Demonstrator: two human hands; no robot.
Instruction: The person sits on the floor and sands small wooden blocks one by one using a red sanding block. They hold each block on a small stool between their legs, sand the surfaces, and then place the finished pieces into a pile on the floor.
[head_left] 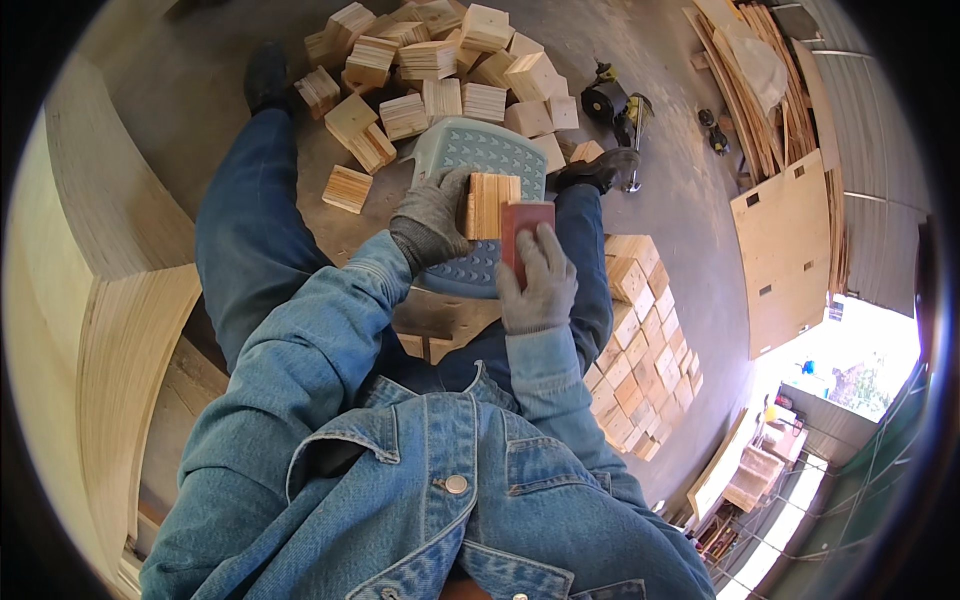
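Both my hands wear grey gloves. My left hand [432,218] is closed round the left side of a wooden block [494,205], whose layered, striped face shows toward me. In my right hand [541,283] is a flat reddish-brown sanding block [529,221], with my fingers laid over it. The sanding block's upper left edge meets or overlaps the right edge of the wooden block; whether they press together I cannot tell. Beneath both hands stands a grey-green plastic step stool [463,268] with a raised tread pattern, between my legs.
A loose heap of wooden blocks [428,60] lies beyond the stool. Neatly stacked blocks [645,350] stand by my right leg. Yellow-and-black power tools [618,105] rest near my right shoe. Large plywood stacks [125,270] rise at left; boards [785,255] lean at right.
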